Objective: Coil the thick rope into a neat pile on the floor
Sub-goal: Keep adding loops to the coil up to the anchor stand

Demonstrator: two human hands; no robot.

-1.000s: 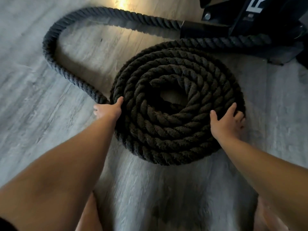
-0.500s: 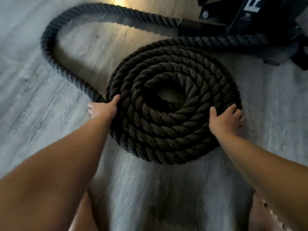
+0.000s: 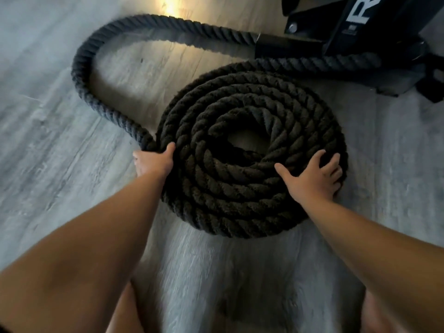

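Observation:
The thick black rope (image 3: 252, 200) lies wound in a flat spiral of several turns on the grey wooden floor, with a small gap at its centre. My left hand (image 3: 153, 163) grips the outermost turn at the coil's left edge, thumb hooked over the top, just where the loose rope tail (image 3: 81, 75) leaves the coil. My right hand (image 3: 314, 176) rests flat on the coil's right side with its fingers spread, fingertips reaching the outer turn. The tail loops away left, arcs across the top and ends in a black sleeve (image 3: 288, 44).
A black machine base (image 3: 365, 25) with white lettering stands at the top right. A second stretch of rope (image 3: 336, 61) runs from the coil's far side along that base. My knees show at the bottom edge, and grey floor (image 3: 48, 164) spreads to the left.
My right hand has slid from the coil's outer right edge onto its top and spread its thumb wide. My left hand's thumb now reaches further over the outer turn.

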